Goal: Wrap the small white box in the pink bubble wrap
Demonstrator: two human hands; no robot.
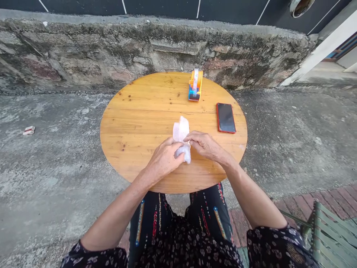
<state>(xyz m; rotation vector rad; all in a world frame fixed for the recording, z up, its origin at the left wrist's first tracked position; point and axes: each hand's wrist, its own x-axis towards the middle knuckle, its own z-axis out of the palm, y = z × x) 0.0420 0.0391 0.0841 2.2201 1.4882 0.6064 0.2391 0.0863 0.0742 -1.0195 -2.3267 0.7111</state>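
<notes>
A small white crumpled wrap, like thin foam or tissue (pixel 181 138), is held over the near middle of a round wooden table (pixel 139 123). My left hand (pixel 164 160) is closed round its lower part. My right hand (pixel 205 145) pinches it from the right, fingers curled. What the wrap encloses, if anything, is hidden. An orange and blue tape dispenser (pixel 195 86) stands at the table's far side. A dark phone in a red case (pixel 225 117) lies flat to the right.
The table stands on rough concrete ground before a low stone wall (pixel 139 52). A green slatted chair (pixel 331 234) shows at the lower right. A small packet (pixel 29 130) lies on the ground at left.
</notes>
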